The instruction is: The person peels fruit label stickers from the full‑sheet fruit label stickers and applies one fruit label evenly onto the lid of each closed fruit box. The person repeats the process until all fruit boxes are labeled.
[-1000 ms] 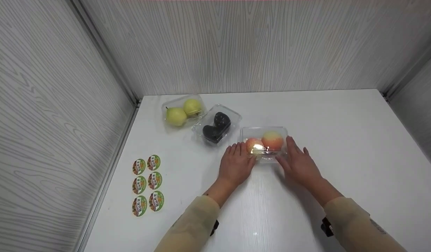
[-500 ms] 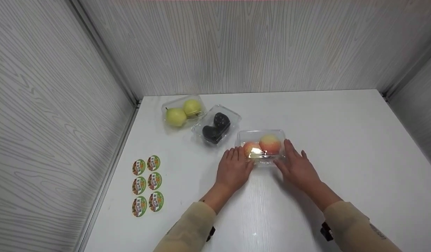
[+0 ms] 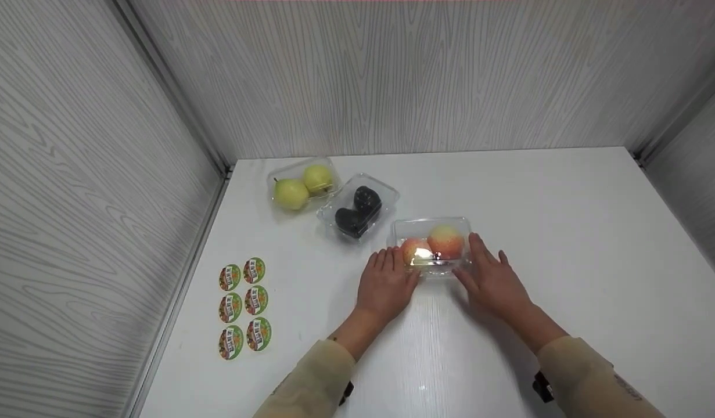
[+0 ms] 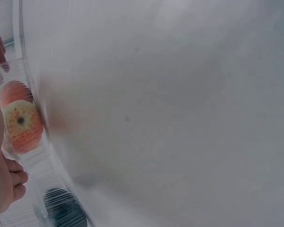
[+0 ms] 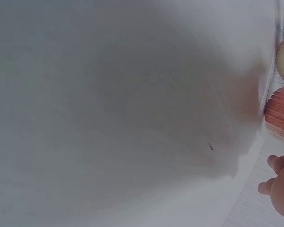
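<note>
A clear plastic clamshell box [image 3: 431, 223] with two red-and-yellow apples [image 3: 446, 242] inside sits on the white table, its lid down. At its left side rests my left hand [image 3: 386, 283], fingers extended and thumb near the front edge. My right hand [image 3: 496, 284] touches the opposite side, with fairly straight fingers and the thumb at the front corner. In the left wrist view an apple [image 4: 22, 125] shows through the plastic beside the left hand [image 4: 0, 170]. The right wrist view has part of the right hand [image 5: 281, 184] below the apples at the frame's edge.
Behind and left stands a clear box [image 3: 386, 187] with two dark fruits. Touching or close to it is another box [image 3: 287, 172] with two yellow-green fruits, seemingly pears. Several round green stickers [image 3: 256, 300] lie in two columns at left. Wood-grain panels [image 3: 392, 75] enclose the table.
Both hands and the apple box have slid a little toward me and slightly left. The other boxes and the stickers stay where they were.
</note>
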A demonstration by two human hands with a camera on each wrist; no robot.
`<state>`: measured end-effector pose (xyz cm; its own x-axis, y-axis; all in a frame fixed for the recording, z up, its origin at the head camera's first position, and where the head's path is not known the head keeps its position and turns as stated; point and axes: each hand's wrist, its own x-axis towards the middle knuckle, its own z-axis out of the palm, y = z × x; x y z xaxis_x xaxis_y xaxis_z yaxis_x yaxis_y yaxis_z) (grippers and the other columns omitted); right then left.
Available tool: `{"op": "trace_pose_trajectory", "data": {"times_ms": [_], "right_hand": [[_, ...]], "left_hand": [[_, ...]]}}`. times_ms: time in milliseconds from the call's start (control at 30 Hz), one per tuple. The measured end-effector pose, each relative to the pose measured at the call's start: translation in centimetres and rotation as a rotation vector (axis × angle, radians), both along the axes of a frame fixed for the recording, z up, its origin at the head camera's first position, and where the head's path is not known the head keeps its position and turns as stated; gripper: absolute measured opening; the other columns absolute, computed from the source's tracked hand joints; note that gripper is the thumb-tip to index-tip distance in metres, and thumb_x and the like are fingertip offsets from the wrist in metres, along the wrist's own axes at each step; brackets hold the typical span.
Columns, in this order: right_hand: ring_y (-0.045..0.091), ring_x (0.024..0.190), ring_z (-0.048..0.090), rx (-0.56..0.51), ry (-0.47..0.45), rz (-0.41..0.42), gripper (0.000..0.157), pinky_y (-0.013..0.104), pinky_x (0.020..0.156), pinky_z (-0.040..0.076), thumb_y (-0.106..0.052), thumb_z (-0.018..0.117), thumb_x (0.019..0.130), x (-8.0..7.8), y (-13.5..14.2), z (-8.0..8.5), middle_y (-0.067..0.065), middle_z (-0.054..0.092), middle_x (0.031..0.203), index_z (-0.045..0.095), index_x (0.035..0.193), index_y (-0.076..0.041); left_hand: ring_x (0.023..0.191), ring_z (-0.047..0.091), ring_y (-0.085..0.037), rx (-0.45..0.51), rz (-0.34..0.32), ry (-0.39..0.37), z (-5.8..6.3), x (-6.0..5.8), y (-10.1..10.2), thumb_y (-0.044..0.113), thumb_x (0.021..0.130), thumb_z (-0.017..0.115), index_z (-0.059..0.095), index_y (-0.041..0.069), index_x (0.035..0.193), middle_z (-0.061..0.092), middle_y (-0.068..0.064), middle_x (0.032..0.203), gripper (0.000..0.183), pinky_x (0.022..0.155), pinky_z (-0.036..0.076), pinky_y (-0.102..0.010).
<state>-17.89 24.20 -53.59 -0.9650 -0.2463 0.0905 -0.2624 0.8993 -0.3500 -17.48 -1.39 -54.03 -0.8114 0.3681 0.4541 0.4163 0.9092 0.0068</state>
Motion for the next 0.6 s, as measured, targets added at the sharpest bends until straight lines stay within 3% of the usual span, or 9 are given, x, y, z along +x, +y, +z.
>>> {"op": "trace_pose_trajectory", "data": {"times_ms": [400, 600], "right_hand": [[0.043, 0.148, 0.043, -0.005, -0.003, -0.007, 0.086, 0.063, 0.125, 0.018, -0.048, 0.054, 0.109, 0.50, -0.17, -0.19, 0.026, 0.026, 0.170, 0.018, 0.165, 0.006], [0.044, 0.147, 0.044, -0.010, 0.004, -0.001, 0.086, 0.065, 0.124, 0.019, -0.046, 0.055, 0.109, 0.62, -0.17, -0.22, 0.027, 0.026, 0.170, 0.017, 0.165, 0.007]], "left_hand": [[0.125, 0.067, -0.032, -0.031, 0.016, -0.037, -0.02, 0.43, -0.06, 0.047, 0.109, 0.053, 0.064, -0.007, 0.136, 0.071, -0.021, 0.131, 0.062, 0.111, 0.048, -0.044], [0.124, 0.068, -0.032, -0.024, 0.012, -0.019, -0.03, 0.57, -0.13, 0.047, 0.108, 0.056, 0.065, -0.008, 0.135, 0.071, -0.021, 0.130, 0.062, 0.110, 0.049, -0.044]]}}
